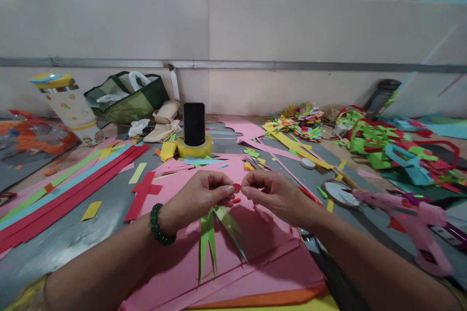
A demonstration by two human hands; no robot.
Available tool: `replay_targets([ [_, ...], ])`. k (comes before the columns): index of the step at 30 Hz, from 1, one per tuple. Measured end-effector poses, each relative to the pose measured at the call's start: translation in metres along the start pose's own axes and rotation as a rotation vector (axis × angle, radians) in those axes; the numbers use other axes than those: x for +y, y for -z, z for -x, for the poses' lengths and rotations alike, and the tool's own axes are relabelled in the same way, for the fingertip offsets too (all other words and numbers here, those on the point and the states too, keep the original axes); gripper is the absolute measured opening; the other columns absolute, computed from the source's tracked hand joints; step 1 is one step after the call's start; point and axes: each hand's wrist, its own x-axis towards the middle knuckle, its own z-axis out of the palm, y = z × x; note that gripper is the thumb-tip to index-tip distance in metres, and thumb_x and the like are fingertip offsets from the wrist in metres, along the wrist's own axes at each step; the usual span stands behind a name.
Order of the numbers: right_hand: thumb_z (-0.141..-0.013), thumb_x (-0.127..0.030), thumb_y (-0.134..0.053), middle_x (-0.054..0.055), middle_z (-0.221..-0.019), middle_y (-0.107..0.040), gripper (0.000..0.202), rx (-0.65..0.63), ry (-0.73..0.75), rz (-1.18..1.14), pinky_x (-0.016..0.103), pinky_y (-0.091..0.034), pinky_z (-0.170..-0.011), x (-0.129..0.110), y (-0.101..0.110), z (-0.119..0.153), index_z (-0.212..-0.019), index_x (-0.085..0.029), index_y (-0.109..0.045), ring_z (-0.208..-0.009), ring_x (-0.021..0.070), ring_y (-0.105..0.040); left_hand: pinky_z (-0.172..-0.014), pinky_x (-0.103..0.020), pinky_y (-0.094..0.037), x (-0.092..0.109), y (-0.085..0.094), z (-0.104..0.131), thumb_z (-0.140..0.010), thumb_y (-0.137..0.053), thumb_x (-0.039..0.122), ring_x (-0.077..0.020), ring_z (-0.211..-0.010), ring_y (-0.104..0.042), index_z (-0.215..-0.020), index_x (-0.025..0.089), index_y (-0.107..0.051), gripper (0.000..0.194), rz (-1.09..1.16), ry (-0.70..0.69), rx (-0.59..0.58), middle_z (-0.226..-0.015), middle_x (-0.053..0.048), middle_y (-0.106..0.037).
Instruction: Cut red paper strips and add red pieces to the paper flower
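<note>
Between my two hands is a small red paper piece (237, 187), pinched at its left edge by my left hand (215, 189) and at its right edge by my right hand (262, 192). Both hands are closed, fingertips close together, above pink sheets (175, 262). Green paper strips (207, 240) with pointed ends hang or lie just below my left hand; whether it holds them is unclear. A green bead bracelet circles my left wrist.
Red strips (80, 192) lie at left. A phone (194, 124) stands in a yellow tape roll (204, 148) ahead. A pink glue gun (419, 223) and round tin (339, 193) are at right, with paper loops (375, 141) behind. A bottle (73, 109) stands back left.
</note>
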Motion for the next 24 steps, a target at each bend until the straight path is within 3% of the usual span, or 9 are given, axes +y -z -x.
replay_targets([
  [3,-0.083,-0.021,-0.056,0.001,-0.077,-0.059,0.006,0.028,0.120,0.042,0.023,-0.047,-0.059,0.000,0.005,0.002,-0.083,-0.017,-0.061,-0.064,0.0101,-0.054,-0.066,-0.025,-0.045,0.003,0.004,0.001,-0.073,-0.069,0.049,-0.0120,-0.066,-0.059,-0.077,0.015,-0.055,0.037,0.069,0.043,-0.096,-0.074,0.000,-0.058],
  [6,-0.083,-0.016,-0.060,0.003,-0.088,-0.061,0.012,0.036,0.280,0.085,0.025,-0.051,-0.066,0.003,0.006,0.004,-0.094,-0.019,-0.063,-0.073,0.0116,-0.058,-0.066,-0.024,-0.044,0.005,0.006,0.003,-0.076,-0.066,0.050,-0.0113,-0.067,-0.058,-0.076,0.015,-0.055,0.037,0.016,0.043,-0.198,-0.073,0.000,-0.057],
  [11,-0.086,-0.016,-0.061,0.003,-0.083,-0.061,0.008,0.024,0.484,0.221,0.026,-0.049,-0.069,0.011,0.004,0.002,-0.085,-0.021,-0.067,-0.078,0.0126,-0.058,-0.063,-0.024,-0.044,0.007,0.005,0.003,-0.077,-0.065,0.048,-0.0108,-0.064,-0.056,-0.075,0.014,-0.058,0.034,-0.072,0.051,-0.214,-0.069,0.000,-0.058],
  [17,-0.086,-0.015,-0.060,0.003,-0.082,-0.060,0.009,0.042,0.516,0.270,0.026,-0.048,-0.068,0.013,0.001,0.001,-0.084,-0.019,-0.066,-0.076,0.0122,-0.058,-0.054,-0.018,-0.039,0.011,0.000,0.003,-0.080,-0.064,0.037,-0.0084,-0.059,-0.056,-0.072,0.013,-0.061,0.025,-0.060,0.121,-0.062,-0.064,-0.001,-0.062],
  [24,-0.085,-0.015,-0.062,0.001,-0.078,-0.060,0.005,0.136,0.477,0.229,0.024,-0.048,-0.063,0.013,-0.001,-0.001,-0.081,-0.018,-0.063,-0.071,0.0113,-0.057,-0.070,-0.022,-0.047,0.000,0.007,0.001,-0.070,-0.076,0.031,-0.0130,-0.073,-0.065,-0.083,0.013,-0.071,0.022,0.171,0.056,-0.104,-0.076,-0.005,-0.070],
])
